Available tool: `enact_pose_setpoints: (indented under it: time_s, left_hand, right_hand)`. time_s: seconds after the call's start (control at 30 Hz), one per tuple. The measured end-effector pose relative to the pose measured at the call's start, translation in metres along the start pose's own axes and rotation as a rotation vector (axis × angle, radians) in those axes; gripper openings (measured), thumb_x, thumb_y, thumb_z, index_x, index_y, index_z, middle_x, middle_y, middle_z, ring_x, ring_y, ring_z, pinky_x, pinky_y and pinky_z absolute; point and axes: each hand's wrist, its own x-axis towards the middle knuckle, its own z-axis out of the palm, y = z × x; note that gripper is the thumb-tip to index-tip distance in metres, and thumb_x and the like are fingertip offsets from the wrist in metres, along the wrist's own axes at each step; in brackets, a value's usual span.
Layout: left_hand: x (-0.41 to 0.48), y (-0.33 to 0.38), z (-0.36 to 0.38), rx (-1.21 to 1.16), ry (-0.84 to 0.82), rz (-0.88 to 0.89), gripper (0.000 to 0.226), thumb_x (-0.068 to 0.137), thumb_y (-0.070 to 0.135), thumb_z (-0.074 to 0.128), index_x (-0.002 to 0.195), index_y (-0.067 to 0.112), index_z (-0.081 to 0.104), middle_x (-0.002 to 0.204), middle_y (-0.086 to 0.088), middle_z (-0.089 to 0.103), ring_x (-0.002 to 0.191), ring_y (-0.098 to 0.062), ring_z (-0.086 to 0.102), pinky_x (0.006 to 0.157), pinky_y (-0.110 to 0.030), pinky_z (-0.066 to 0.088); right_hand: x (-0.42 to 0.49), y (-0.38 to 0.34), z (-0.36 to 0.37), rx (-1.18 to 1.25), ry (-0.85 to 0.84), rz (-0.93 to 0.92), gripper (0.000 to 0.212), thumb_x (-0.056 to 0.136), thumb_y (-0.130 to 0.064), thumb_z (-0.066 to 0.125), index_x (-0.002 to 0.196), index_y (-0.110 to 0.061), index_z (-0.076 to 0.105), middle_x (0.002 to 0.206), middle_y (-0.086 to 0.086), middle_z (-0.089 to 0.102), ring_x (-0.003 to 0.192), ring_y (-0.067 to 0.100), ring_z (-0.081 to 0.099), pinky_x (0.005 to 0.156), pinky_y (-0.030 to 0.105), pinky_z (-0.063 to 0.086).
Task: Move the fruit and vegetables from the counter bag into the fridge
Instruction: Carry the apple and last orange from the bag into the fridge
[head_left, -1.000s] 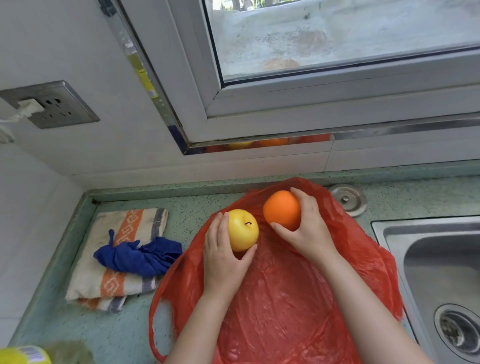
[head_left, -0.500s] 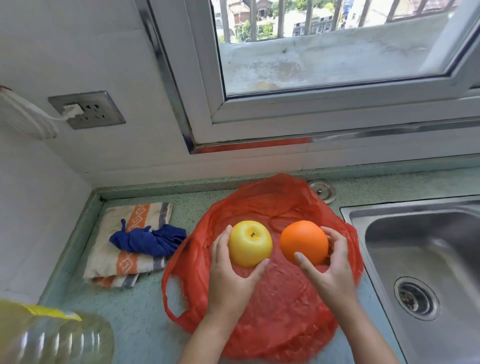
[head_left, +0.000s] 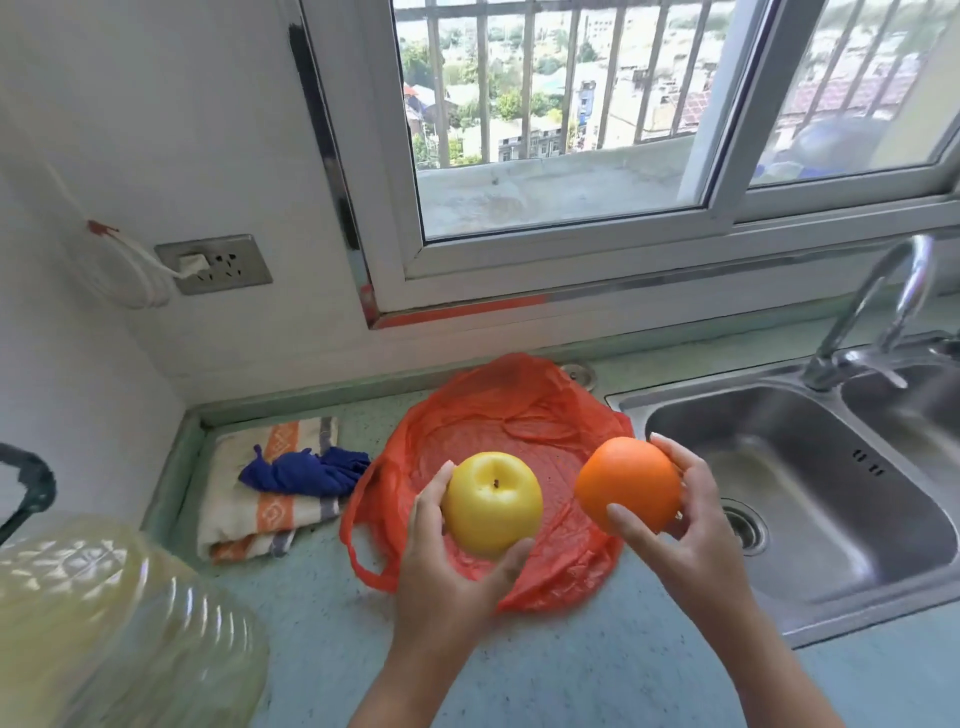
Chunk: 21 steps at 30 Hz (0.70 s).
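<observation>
The bag (head_left: 519, 431) is orange-red. Over the bag, the apple (head_left: 491, 501) is plain yellow with a dark stem pit. At the bag's right edge, the orange (head_left: 628, 483) is bright orange. Left of the bag, the towel (head_left: 260, 514) is cream with orange bands of pale geometric motifs and grey stripes, and the cloth (head_left: 306, 470) on it is deep blue. Under the bag, the counter (head_left: 571, 670) is pale green with dark speckles. Right of the bag, the sink (head_left: 831, 519) is silver.
</observation>
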Motion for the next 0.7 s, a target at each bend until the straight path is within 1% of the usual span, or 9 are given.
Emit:
enact_pose_setpoints:
  time_s: [0.07,0.13,0.2,0.3,0.37,0.47,0.53,0.6,0.7]
  left_hand:
    - [-0.013,0.003,-0.002,-0.022,-0.028,0.011,0.085,0.048,0.072,0.069,0.122,0.053,0.033,0.129,0.031,0.037,0.120,0.000,0.042,0.099,-0.031,0.041]
    - [-0.025,0.004,0.000,-0.048,-0.059,0.021,0.085,0.048,0.069,0.071,0.123,0.051,0.035,0.128,0.026,0.041,0.119,-0.003,0.044,0.099,-0.034,0.042]
    - [-0.038,0.006,0.005,-0.075,-0.104,0.027,0.082,0.049,0.063,0.073,0.121,0.050,0.037,0.127,0.022,0.044,0.116,-0.004,0.047,0.097,-0.037,0.043]
    - [-0.056,0.009,0.015,-0.118,-0.188,0.043,0.080,0.049,0.062,0.074,0.121,0.048,0.039,0.127,0.017,0.047,0.113,-0.006,0.050,0.095,-0.040,0.045]
    - [-0.068,0.013,0.024,-0.141,-0.250,0.054,0.082,0.050,0.062,0.075,0.123,0.045,0.040,0.127,0.015,0.047,0.114,-0.010,0.050,0.096,-0.042,0.044]
    - [-0.084,0.023,0.040,-0.151,-0.337,0.086,0.081,0.052,0.057,0.075,0.124,0.041,0.040,0.128,0.015,0.047,0.113,-0.012,0.050,0.096,-0.040,0.044]
    - [-0.095,0.034,0.055,-0.146,-0.392,0.124,0.080,0.052,0.056,0.074,0.123,0.041,0.040,0.128,0.015,0.047,0.112,-0.011,0.051,0.095,-0.037,0.044]
    - [-0.105,0.045,0.071,-0.140,-0.449,0.159,0.078,0.052,0.055,0.073,0.121,0.044,0.040,0.126,0.016,0.047,0.109,-0.009,0.052,0.095,-0.035,0.044]
    - [-0.128,0.065,0.108,-0.139,-0.554,0.206,0.074,0.052,0.055,0.073,0.118,0.046,0.041,0.119,0.025,0.050,0.104,-0.008,0.054,0.092,-0.026,0.044]
  right_hand:
    - [-0.018,-0.008,-0.004,-0.001,0.019,-0.006,0.072,0.051,-0.055,0.067,0.117,-0.049,0.038,0.122,-0.009,0.043,0.097,-0.002,0.054,0.070,0.007,0.044]
    - [-0.039,-0.013,-0.011,-0.031,0.046,0.004,0.072,0.051,-0.055,0.068,0.116,-0.050,0.037,0.120,-0.019,0.041,0.098,-0.007,0.051,0.072,0.008,0.044]
    - [-0.061,-0.017,-0.021,-0.059,0.090,0.039,0.073,0.050,-0.057,0.068,0.115,-0.052,0.036,0.119,-0.024,0.039,0.099,-0.005,0.052,0.074,0.010,0.045]
    - [-0.095,-0.020,-0.039,-0.067,0.194,0.084,0.073,0.048,-0.057,0.069,0.113,-0.051,0.036,0.119,-0.017,0.043,0.100,0.005,0.055,0.075,0.019,0.046]
    - [-0.116,-0.022,-0.051,-0.043,0.262,0.118,0.072,0.046,-0.056,0.071,0.109,-0.052,0.037,0.117,-0.010,0.046,0.096,0.009,0.058,0.073,0.021,0.046]
    - [-0.146,-0.025,-0.074,-0.048,0.348,0.147,0.065,0.045,-0.056,0.072,0.101,-0.059,0.039,0.114,-0.006,0.050,0.092,0.012,0.059,0.069,0.019,0.047]
    - [-0.165,-0.026,-0.093,-0.068,0.406,0.156,0.064,0.045,-0.057,0.072,0.100,-0.059,0.040,0.115,-0.006,0.050,0.093,0.012,0.059,0.067,0.017,0.047]
    - [-0.181,-0.024,-0.112,-0.075,0.467,0.159,0.067,0.045,-0.057,0.072,0.105,-0.054,0.042,0.116,-0.008,0.051,0.095,0.010,0.059,0.070,0.019,0.048]
    - [-0.212,-0.021,-0.154,-0.082,0.594,0.160,0.069,0.046,-0.055,0.071,0.108,-0.045,0.044,0.113,-0.015,0.051,0.092,0.000,0.057,0.071,0.013,0.047]
